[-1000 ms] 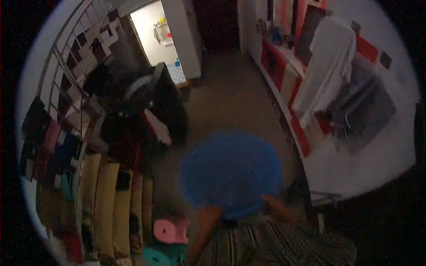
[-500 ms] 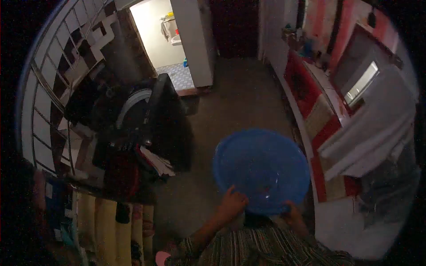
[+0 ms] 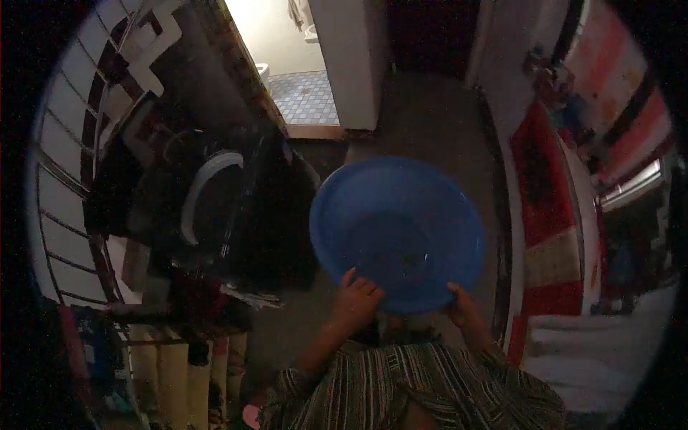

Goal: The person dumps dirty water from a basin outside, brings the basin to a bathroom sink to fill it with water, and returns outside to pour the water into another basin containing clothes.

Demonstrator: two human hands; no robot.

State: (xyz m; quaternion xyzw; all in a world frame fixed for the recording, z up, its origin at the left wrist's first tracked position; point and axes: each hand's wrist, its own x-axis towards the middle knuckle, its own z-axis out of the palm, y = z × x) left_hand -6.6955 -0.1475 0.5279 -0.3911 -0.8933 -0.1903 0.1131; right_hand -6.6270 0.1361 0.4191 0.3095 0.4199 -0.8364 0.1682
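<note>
A large round blue basin (image 3: 398,215) is held out in front of my body, its open top facing me. My left hand (image 3: 357,304) grips its near-left rim, with the fingers lying over the edge. At the near-right rim, my right hand (image 3: 466,309) is closed on the edge, its thumb on top. A small dark spot and a glint show at the bottom of the basin; what they are is too dim to tell.
To the left stands a dark machine (image 3: 247,208) with a pale curved rim. Beyond it, a lit doorway shows a tiled floor (image 3: 304,99). A red and beige panelled ledge (image 3: 548,215) runs along the right, with white cloth (image 3: 595,351) near me. Metal railings (image 3: 64,186) stand far left.
The view has turned and moved forward, so the machine and lit doorway appear nearer. Both hands keep hold of the basin, which now sits higher in view. The pink stool has mostly left the view.
</note>
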